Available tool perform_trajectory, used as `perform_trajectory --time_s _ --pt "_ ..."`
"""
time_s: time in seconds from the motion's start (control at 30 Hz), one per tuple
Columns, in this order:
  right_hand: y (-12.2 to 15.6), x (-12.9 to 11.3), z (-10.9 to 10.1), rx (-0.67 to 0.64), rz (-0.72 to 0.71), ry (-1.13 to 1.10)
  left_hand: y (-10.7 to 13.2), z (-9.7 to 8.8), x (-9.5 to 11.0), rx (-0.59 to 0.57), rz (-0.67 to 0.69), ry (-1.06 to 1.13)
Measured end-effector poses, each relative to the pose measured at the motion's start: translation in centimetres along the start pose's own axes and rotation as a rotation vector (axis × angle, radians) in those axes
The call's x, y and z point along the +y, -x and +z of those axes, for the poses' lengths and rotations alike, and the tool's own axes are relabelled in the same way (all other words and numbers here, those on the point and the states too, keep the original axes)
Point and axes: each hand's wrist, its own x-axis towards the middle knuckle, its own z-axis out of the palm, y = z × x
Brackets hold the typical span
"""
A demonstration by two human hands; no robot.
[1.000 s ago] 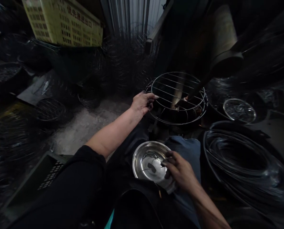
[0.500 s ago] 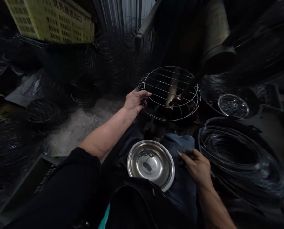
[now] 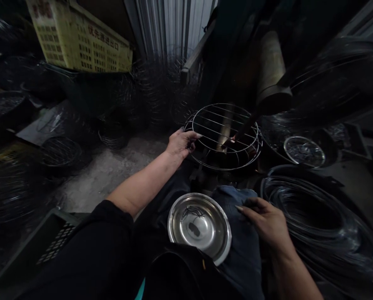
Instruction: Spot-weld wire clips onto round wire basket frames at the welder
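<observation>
My left hand pinches the left edge of a round wire rack, thumb on top. The rack has parallel bars across its upper ring and a wider ring below. A dark rod with a coppery tip meets the bars near the rack's middle. Over my right thigh, my right hand is closed, thumb and fingers drawn together; whatever it may hold is hidden or too small to make out. Between my hands a steel bowl rests on my lap, with a few short bent wires in it.
At right lies a large coil of wire, with a round dish of small metal pieces behind it. A thick cylinder hangs beyond the rack. A yellow crate stands back left; a green crate is near left.
The view has tilted slightly upward, so the rack and bowl sit lower in it. My right hand has shifted a little to the right. My left hand keeps its hold on the rack.
</observation>
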Motion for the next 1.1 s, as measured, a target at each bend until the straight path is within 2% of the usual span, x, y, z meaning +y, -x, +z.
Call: perform_trajectory --time_s 0.33,0.5,0.6,0.73,0.9,1.0,1.1 --pt "-0.5 0.4 -0.3 -0.107 -0.067 -0.049 -0.4 -0.1 0.2 -0.01 0.006 0.006" --pt "-0.6 -0.2 -0.6 -0.091 -0.128 0.023 -0.3 -0.2 0.1 -0.012 -0.003 0.003" --pt "-0.9 -1.4 -0.4 -0.088 -0.148 -0.005 -0.3 -0.2 0.1 -0.011 0.008 0.007" --pt "-1.9 -5.1 1.2 -0.022 -0.253 -0.155 -0.2 0.1 -0.1 -0.008 0.022 0.009" --pt "-3.5 -9.4 4.9 0.118 -0.408 -0.266 0.0 0.7 -0.3 -0.029 0.05 0.017" --pt "-4.0 -9.7 6.5 0.121 -0.425 -0.251 0.2 0.8 -0.2 -0.041 0.075 0.009" --pt "-4.1 -9.0 7.1 0.147 -0.415 -0.228 0.2 0.7 -0.2 -0.061 0.11 0.006"
